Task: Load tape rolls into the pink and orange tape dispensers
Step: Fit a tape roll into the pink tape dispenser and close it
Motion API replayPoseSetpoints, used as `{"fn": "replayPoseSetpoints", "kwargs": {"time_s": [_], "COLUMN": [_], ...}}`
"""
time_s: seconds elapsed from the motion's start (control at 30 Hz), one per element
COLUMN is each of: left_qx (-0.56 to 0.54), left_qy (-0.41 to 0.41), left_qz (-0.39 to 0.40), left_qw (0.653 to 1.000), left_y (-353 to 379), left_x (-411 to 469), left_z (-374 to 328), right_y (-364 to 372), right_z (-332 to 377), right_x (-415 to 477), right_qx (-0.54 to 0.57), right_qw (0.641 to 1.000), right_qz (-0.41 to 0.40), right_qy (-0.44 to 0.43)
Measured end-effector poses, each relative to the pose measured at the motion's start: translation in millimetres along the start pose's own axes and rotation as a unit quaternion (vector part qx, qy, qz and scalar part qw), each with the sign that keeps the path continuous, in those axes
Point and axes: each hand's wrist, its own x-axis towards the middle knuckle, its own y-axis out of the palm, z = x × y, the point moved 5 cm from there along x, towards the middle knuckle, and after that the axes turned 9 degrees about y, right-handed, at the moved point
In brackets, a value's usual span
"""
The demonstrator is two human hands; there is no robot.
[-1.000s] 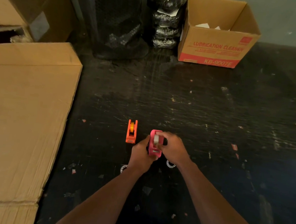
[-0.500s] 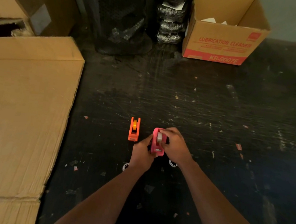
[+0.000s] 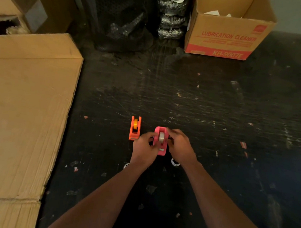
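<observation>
Pink plastic marks the tape dispenser point(image 3: 160, 141) held between both hands near the middle of the dark, scuffed worktop point(image 3: 210, 110), toward its near edge. A pale tape roll point(image 3: 161, 136) sits in its cradle. The left hand point(image 3: 143, 149) has its fingers curled, pinching the dispenser's left side; the right hand point(image 3: 180, 147) wraps its fingers over the right side and far end. Just left, apart from the hands, the orange tape dispenser point(image 3: 135, 128) stands with a yellow-orange roll point(image 3: 135, 124) in it. Two white rings point(image 3: 175, 162) lie by the wrists. Flat cardboard point(image 3: 21, 110) covers the left edge; an open printed box point(image 3: 227, 33) stands at the far edge.
</observation>
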Motion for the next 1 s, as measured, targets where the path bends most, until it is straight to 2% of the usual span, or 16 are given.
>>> {"fn": "replayPoseSetpoints", "kwargs": {"time_s": [0.37, 0.73, 1.0], "left_qx": [0.014, 0.026, 0.093], "left_qy": [-0.035, -0.03, 0.036], "left_qz": [-0.02, -0.021, -0.032], "left_qw": [0.999, 0.999, 0.995], "left_y": [4.0, 5.6, 0.4], "left_x": [12.2, 11.9, 11.6], "left_z": [3.7, 0.2, -10.7], "right_y": [1.4, 0.8, 0.7], "right_z": [-0.8, 0.5, 0.5], "right_x": [-2.0, -3.7, -2.5], "right_qx": [0.032, 0.044, 0.05], "right_qw": [0.999, 0.999, 0.998], "right_qz": [-0.006, -0.012, -0.013], "right_qy": [0.019, 0.025, 0.022]}}
